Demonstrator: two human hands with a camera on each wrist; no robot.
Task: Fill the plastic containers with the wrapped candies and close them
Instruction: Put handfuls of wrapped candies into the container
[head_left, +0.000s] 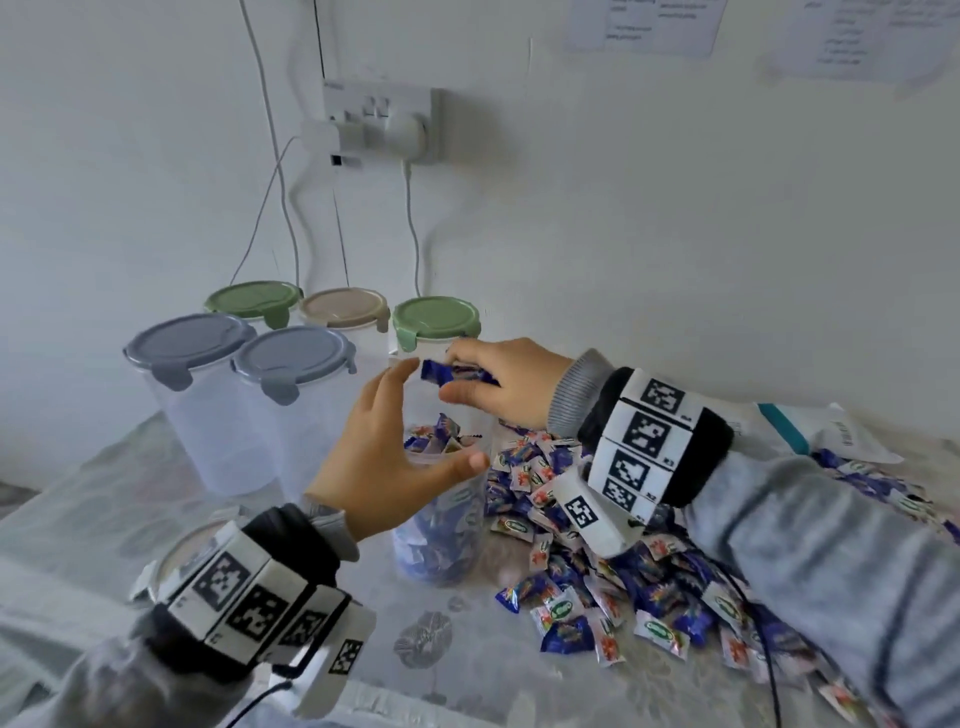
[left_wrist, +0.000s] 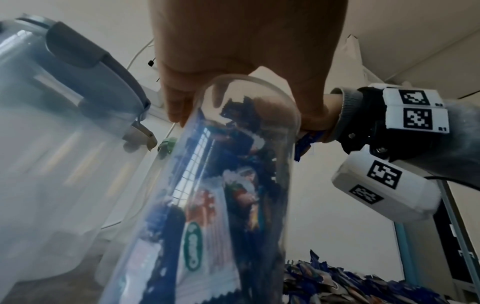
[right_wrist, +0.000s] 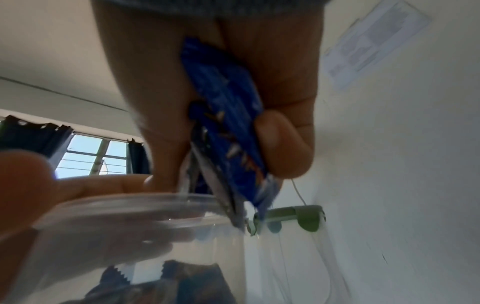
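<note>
An open clear container (head_left: 441, 525) (left_wrist: 207, 185) (right_wrist: 130, 236) stands mid-table, partly filled with wrapped candies. My left hand (head_left: 434, 421) curls round its upper wall, thumb on the near side and fingers on the far side. Just above its mouth, my right hand (head_left: 460, 376) (right_wrist: 226, 144) pinches a few blue wrapped candies (head_left: 434, 370) (right_wrist: 223, 98) between thumb and fingers. A big loose pile of candies (head_left: 597, 545) lies on the table under my right forearm.
Several closed empty containers stand at the back left, with blue-grey lids (head_left: 189, 343), green lids (head_left: 436, 317) and a beige lid (head_left: 345, 306). A loose lid (head_left: 176, 556) lies by my left wrist. A white bag (head_left: 831, 431) is at the right; cables hang from a wall socket (head_left: 379, 124).
</note>
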